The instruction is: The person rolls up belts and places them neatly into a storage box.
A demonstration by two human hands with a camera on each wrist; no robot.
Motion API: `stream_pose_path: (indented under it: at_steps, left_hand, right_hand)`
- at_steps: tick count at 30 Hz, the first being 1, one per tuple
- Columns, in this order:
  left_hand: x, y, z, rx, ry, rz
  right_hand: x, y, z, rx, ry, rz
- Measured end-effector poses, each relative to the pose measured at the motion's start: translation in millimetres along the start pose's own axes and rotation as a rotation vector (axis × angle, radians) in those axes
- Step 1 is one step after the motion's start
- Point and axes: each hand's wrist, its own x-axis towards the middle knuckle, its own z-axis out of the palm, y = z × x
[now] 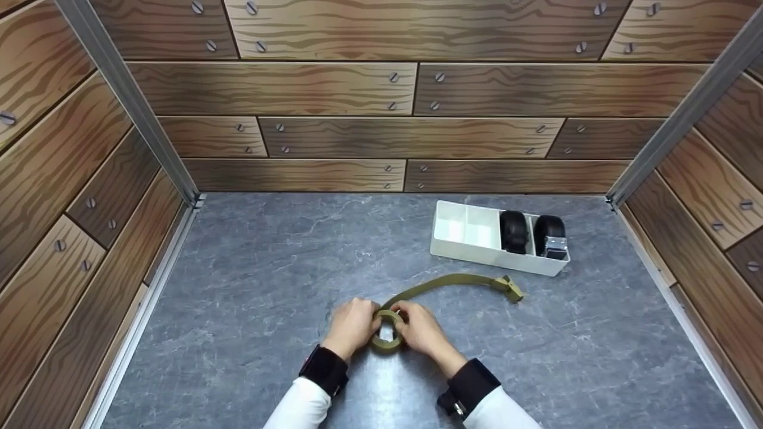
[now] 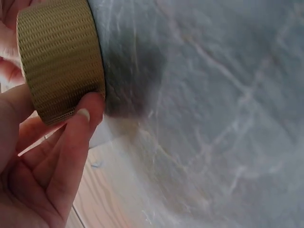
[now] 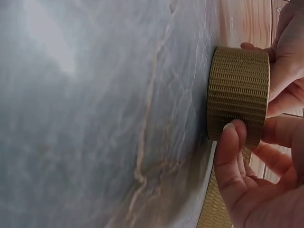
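An olive webbing belt lies on the grey marbled tabletop, partly wound into a round coil that stands on its edge. From the coil a loose tail curves away to the right and ends in a buckle-like piece. On the coil's left side my left hand pinches the strap between thumb and fingers. Opposite it, my right hand pinches the other side. Close up, the ribbed weave of the coil fills the left wrist view, with fingertips pressed to its outer layer.
Behind the belt, to the right, stands a white divided tray. Its two right compartments hold a black rolled item and another black roll with a silver buckle. Wood-patterned walls enclose the back and sides.
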Motion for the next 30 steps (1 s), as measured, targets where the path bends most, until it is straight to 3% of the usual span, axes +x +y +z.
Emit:
stream_pose_path:
  at_steps: [3,8,11,16,22,26,30]
  left_hand:
    - [-0.3,1.5,1.2,0.04,0.024,0.003]
    - [-0.8,3.5,2.8,0.071,0.084,-0.033]
    - [-1.0,4.4,3.4,0.06,0.083,-0.058]
    - [-0.6,5.2,3.6,0.025,0.05,-0.063]
    - [-0.3,5.6,4.1,0.028,0.037,-0.007]
    - [-0.7,5.7,6.5,0.073,0.054,0.021]
    - [-1.4,6.3,8.3,0.098,0.069,-0.001]
  right_hand:
    - [1.2,0.8,-0.8,-0.005,-0.005,-0.014]
    - [-1.0,-0.3,-3.7,0.038,-0.001,0.085]
    - [-3.0,-0.9,-5.2,0.057,0.0,0.118]
    - [-2.5,-0.3,-6.1,0.037,0.001,0.081]
    - [0.6,1.1,-6.7,-0.049,0.01,0.021]
    - [1.8,1.7,-7.7,-0.067,0.003,0.021]
    - [-0.4,2.4,-9.7,-0.05,-0.006,0.054]
